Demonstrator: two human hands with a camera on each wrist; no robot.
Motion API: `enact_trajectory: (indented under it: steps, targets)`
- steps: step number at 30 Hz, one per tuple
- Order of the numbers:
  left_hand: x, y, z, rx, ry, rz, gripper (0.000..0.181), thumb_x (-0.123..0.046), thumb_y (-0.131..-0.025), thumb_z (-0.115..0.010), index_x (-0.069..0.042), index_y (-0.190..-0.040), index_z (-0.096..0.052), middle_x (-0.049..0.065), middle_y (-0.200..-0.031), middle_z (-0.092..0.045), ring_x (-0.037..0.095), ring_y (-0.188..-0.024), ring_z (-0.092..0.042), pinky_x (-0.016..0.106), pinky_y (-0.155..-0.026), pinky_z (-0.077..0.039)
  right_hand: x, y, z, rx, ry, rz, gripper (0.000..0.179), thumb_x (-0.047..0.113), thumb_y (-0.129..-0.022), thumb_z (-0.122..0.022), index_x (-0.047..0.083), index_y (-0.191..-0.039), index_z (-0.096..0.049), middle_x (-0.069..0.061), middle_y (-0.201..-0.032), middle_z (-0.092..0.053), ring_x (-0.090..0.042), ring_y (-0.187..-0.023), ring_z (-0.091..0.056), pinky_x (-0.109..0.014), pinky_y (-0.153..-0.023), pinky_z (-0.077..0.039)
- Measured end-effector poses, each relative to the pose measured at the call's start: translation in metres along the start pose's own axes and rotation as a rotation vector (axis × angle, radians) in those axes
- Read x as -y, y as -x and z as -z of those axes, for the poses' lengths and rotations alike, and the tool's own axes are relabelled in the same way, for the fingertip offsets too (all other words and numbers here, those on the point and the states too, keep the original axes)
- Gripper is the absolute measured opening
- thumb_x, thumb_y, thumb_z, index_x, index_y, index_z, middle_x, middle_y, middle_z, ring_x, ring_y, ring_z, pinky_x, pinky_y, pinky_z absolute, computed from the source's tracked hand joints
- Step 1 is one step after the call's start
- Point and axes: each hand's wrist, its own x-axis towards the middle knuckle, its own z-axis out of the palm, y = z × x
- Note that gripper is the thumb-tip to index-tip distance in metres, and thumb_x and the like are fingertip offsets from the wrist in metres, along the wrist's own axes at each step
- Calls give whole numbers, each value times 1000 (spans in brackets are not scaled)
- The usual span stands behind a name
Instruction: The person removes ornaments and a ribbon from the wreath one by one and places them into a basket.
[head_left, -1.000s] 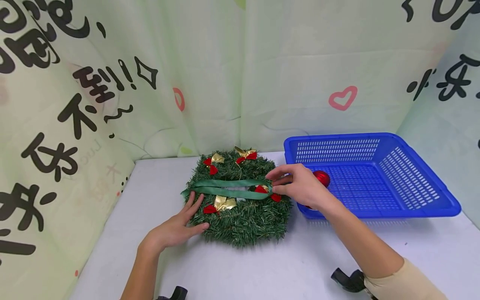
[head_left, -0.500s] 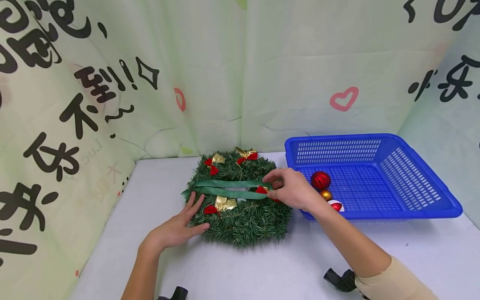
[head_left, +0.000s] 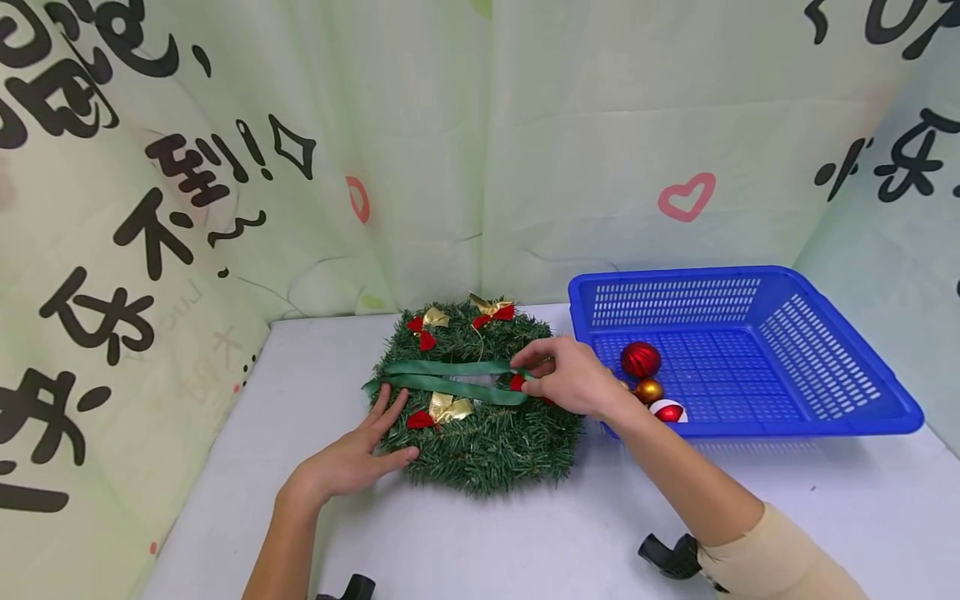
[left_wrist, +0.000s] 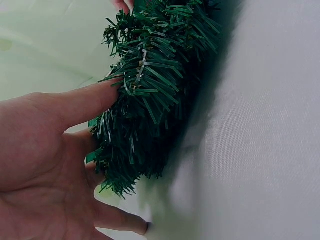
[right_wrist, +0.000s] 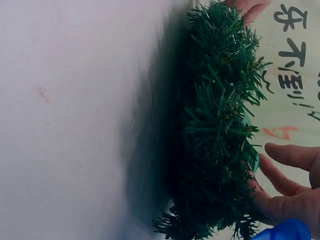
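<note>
A green artificial wreath (head_left: 491,454) with small red and gold bows (head_left: 450,407) lies flat on the table. Across its middle runs a green ribbon (head_left: 442,367), laid as two strips over the centre opening. My left hand (head_left: 348,458) rests on the wreath's left edge, fingers spread and fairly straight, fingertips by the ribbon's left end. My right hand (head_left: 570,379) pinches the ribbon's looped right end above the wreath's right side, partly covering a red bow (head_left: 517,382). In the right wrist view, thumb and fingers bend around the ribbon (right_wrist: 253,157).
To the right of the wreath stands a blue plastic basket (head_left: 780,425). Inside it, near its left end, are a red ball ornament (head_left: 641,360), a gold ball (head_left: 648,391) and a red-and-white ornament (head_left: 667,411). A printed curtain (head_left: 420,167) hangs behind the table.
My right hand has shifted a little left with the ribbon's end, uncovering the ornaments in the basket. The left hand and the wreath have stayed in place.
</note>
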Motion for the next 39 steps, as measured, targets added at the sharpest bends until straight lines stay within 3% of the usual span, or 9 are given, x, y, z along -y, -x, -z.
enact_trajectory:
  steps: [10,21,32,39]
  targets:
    - [1,0,-1,-1,-6,-1,90,-47,-104,-62,-29,-169,-4,5,-175,18,49,-158,-7,73,-120,-21,2,-5,-8,-25,-34,-4,23,8,-89,-80,9,-112,-78,-7,-105,-76,-21,-99,-70,-37,-82,-54]
    - [1,-1,0,-1,-16,-1,89,-47,-104,-62,-30,-169,-4,4,-175,18,49,-159,-7,74,-119,-21,6,-10,-15,-98,39,-12,25,5,-82,-85,10,-105,-79,-9,-113,-75,-19,-92,-73,-38,-81,-56]
    - [1,0,0,-3,-24,2,89,-47,-104,-62,-30,-169,-5,5,-175,17,48,-159,-7,74,-119,-21,3,-8,-9,-103,-70,-28,27,-4,-82,-76,10,-104,-80,-14,-104,-76,-23,-92,-72,-30,-72,-53]
    - [0,0,0,-5,-29,5,88,-46,-104,-62,-30,-169,-5,4,-175,17,49,-158,-8,74,-118,-22,6,-2,-1,-109,-155,-17,25,-4,-86,-75,6,-108,-79,-13,-93,-77,-24,-81,-70,-31,-65,-52]
